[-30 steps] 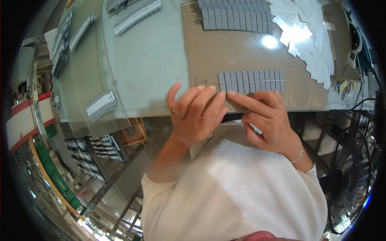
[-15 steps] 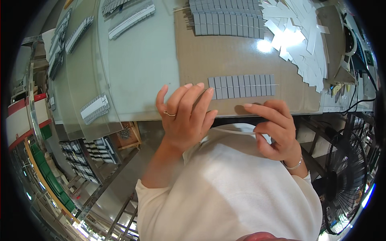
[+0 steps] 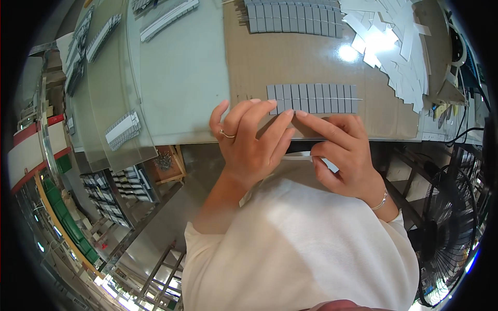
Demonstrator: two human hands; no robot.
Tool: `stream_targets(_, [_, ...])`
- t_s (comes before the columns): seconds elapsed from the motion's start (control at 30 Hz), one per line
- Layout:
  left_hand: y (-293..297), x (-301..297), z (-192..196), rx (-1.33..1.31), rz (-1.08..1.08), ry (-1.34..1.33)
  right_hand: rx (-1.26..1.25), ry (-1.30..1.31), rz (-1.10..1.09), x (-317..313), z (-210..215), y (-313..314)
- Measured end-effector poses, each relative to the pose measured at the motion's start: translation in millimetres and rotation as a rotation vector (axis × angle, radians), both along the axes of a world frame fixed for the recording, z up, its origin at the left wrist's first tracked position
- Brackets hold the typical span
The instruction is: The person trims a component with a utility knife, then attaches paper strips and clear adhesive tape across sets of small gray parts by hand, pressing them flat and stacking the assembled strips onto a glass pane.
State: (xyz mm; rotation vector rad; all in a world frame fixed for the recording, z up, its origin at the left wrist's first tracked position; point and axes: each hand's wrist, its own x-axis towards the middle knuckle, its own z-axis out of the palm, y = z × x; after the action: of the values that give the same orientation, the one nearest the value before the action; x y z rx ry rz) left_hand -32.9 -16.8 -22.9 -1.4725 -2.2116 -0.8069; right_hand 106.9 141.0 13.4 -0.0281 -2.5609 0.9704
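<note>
Left hand [image 3: 250, 142] spread, holding nothing, middle fingertip at left end of row of grey pieces [image 3: 316, 94]. Right hand [image 3: 350, 155]: index extended, others curled; cannot tell whether thumb pinches anything. Index fingertips close together at row's near edge; half second ago, right index stood back. Row lies on brown board [image 3: 290, 59], pale table [image 3: 181, 78] alongside; black fan [image 3: 448, 228] at right.
</note>
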Motion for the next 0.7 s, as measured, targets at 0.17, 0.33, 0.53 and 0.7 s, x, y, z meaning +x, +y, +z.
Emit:
stream_targets(0.17, [-1.5, -0.7, 0.0, 0.003, -0.034, -0.006, -0.020, -0.048, 0.004, -0.1, 2.1, 0.8])
stream_targets(0.33, [-2.7, -0.9, -0.7, -0.002, -0.031, -0.006, -0.037, -0.046, -0.007, -0.7, 0.9, -1.1])
stream_targets(0.53, [-3.7, -1.4, -0.1, -0.016, -0.029, -0.010, -0.020, -0.068, -0.009, -2.0, 2.9, -0.8])
stream_targets(0.7, [-4.7, -0.7, 0.0, -0.019, -0.028, -0.007, -0.044, -0.062, -0.013, -1.5, 1.8, -0.8])
